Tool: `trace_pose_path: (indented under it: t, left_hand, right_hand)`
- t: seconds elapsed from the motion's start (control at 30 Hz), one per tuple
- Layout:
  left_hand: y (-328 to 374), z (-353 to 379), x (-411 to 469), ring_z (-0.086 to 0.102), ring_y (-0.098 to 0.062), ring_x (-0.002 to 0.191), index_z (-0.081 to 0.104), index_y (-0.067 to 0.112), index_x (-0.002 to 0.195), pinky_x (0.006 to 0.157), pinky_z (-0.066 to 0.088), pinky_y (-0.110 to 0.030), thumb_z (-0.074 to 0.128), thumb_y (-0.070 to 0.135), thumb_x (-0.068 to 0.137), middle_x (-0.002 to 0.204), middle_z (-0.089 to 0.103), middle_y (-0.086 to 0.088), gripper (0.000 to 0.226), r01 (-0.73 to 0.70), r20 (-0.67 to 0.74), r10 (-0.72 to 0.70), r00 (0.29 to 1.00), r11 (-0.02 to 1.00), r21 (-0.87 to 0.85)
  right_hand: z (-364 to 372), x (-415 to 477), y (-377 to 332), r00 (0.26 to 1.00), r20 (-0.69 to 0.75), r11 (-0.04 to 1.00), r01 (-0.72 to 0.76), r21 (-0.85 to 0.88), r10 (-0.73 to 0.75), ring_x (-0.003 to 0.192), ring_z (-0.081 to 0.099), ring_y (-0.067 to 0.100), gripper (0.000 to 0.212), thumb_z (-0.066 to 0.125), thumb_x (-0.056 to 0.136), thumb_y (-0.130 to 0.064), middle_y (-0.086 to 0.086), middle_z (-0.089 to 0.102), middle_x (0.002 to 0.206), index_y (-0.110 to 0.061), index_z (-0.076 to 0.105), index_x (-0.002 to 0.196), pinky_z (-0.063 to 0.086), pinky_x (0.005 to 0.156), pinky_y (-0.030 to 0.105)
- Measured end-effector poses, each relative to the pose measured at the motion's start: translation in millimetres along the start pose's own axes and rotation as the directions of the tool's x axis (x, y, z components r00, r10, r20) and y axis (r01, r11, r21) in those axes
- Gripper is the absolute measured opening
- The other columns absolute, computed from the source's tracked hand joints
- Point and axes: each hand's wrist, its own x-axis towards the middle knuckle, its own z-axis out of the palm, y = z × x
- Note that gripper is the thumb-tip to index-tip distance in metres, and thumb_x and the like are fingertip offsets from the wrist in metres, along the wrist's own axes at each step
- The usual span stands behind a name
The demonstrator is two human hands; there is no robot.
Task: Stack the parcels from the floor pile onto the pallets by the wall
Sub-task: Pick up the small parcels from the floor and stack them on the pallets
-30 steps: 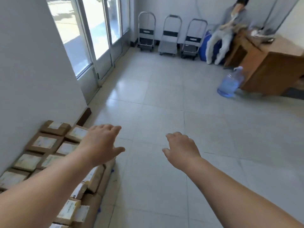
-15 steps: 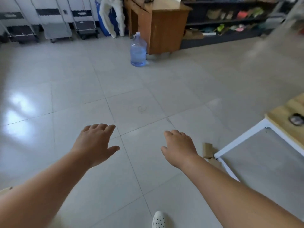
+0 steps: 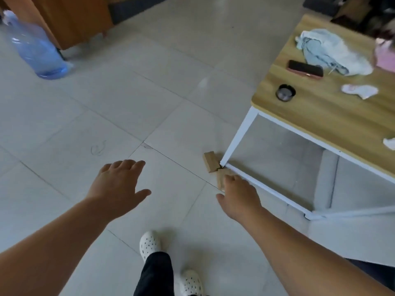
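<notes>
Two small brown cardboard parcels lie on the tiled floor at the corner leg of a low table. One parcel (image 3: pixel 210 161) lies free. The other parcel (image 3: pixel 222 176) is partly hidden behind my right hand (image 3: pixel 239 196), which hovers over it with loosely bent fingers and holds nothing. My left hand (image 3: pixel 119 184) is stretched out over bare floor, fingers spread and empty. The pallets and the stacked parcels are out of view.
A low wooden table (image 3: pixel 324 116) with white metal legs stands at the right; on it lie a phone (image 3: pixel 305 69), an ashtray (image 3: pixel 285 92) and a cloth (image 3: pixel 329 51). A blue water jug (image 3: pixel 36 52) and a wooden desk (image 3: pixel 72 18) stand at the far left. My feet in white clogs (image 3: pixel 149 244) are below.
The view has swung right, away from the stacked parcels by the wall, to the table corner. The two small parcels have come nearer, and my right hand now hangs over one of them.
</notes>
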Motion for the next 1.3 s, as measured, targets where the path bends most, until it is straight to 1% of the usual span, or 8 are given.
trace_pose_path:
  t: [0.13,0.27,0.47,0.83,1.03,1.17,1.23,1.3]
  left_hand:
    - [10,1,90,0.027,-0.023,0.144,0.018,0.022,0.154,0.118,0.019,-0.038,0.051,0.062,0.090,0.157,0.028,-0.002,0.083,-0.171,0.032,0.169,0.985,0.974,0.147]
    - [21,19,194,0.012,-0.025,0.149,0.000,0.020,0.156,0.121,0.012,-0.043,0.044,0.061,0.094,0.162,0.009,-0.006,0.086,-0.317,0.111,0.297,0.948,0.903,0.290]
    - [48,89,337,0.010,-0.030,0.148,0.003,0.018,0.155,0.121,0.010,-0.048,0.052,0.051,0.094,0.160,0.009,-0.009,0.085,-0.491,0.207,0.446,0.871,0.804,0.334]
    - [113,337,528,0.001,-0.034,0.150,0.000,0.016,0.156,0.120,0.007,-0.055,0.061,0.032,0.091,0.162,0.005,-0.012,0.090,-0.599,0.261,0.541,0.800,0.698,0.391]
    - [151,467,611,-0.012,-0.031,0.151,-0.002,0.016,0.156,0.119,0.001,-0.058,0.062,0.017,0.084,0.164,-0.007,-0.009,0.096,-0.665,0.342,0.574,0.744,0.595,0.451]
    - [176,525,645,-0.015,-0.028,0.150,-0.007,0.015,0.156,0.120,0.004,-0.056,0.064,0.017,0.084,0.164,-0.012,-0.007,0.102,-0.704,0.399,0.582,0.708,0.544,0.455]
    - [185,545,656,-0.014,-0.028,0.151,-0.009,0.016,0.156,0.121,0.006,-0.054,0.066,0.018,0.083,0.164,-0.012,-0.006,0.105,-0.712,0.426,0.571,0.702,0.540,0.449]
    - [187,559,661,-0.005,-0.028,0.151,-0.009,0.019,0.156,0.120,0.010,-0.052,0.069,0.021,0.081,0.164,-0.006,-0.005,0.108,-0.713,0.425,0.573,0.700,0.536,0.452]
  right_hand:
    - [5,49,18,0.987,-0.013,0.985,-0.161,0.059,0.162,0.109,0.056,0.024,0.038,0.047,0.099,-0.040,0.005,0.053,0.118,-0.013,0.045,0.125,0.048,0.089,0.034]
    - [16,116,29,0.944,-0.023,0.939,-0.324,0.118,0.329,0.111,0.054,0.024,0.050,0.048,0.098,-0.040,0.005,0.049,0.127,-0.014,0.038,0.139,0.047,0.089,0.033]
    - [66,223,53,0.868,0.040,0.838,-0.488,0.245,0.494,0.119,0.048,0.028,0.060,0.049,0.099,-0.039,0.006,0.037,0.143,-0.015,0.025,0.149,0.044,0.092,0.036]
    - [291,405,130,0.782,0.157,0.733,-0.621,0.277,0.603,0.129,0.042,0.031,0.070,0.056,0.095,-0.044,0.010,0.037,0.145,-0.012,0.025,0.148,0.041,0.100,0.039]
    - [408,478,179,0.703,0.179,0.636,-0.703,0.319,0.688,0.140,0.029,0.029,0.102,0.069,0.075,-0.061,0.006,0.031,0.150,-0.013,0.019,0.151,0.034,0.110,0.044]
    - [460,509,201,0.655,0.226,0.565,-0.744,0.357,0.721,0.150,0.013,0.028,0.128,0.074,0.067,-0.067,0.007,0.014,0.161,-0.012,0.001,0.156,0.024,0.118,0.047]
    - [475,518,202,0.628,0.251,0.524,-0.764,0.376,0.736,0.151,0.009,0.027,0.134,0.075,0.066,-0.066,0.007,0.007,0.163,-0.011,-0.007,0.156,0.018,0.119,0.046]
    - [486,524,198,0.619,0.224,0.508,-0.762,0.401,0.752,0.149,0.014,0.029,0.135,0.077,0.067,-0.063,0.009,0.013,0.161,-0.009,-0.009,0.155,0.020,0.118,0.044]
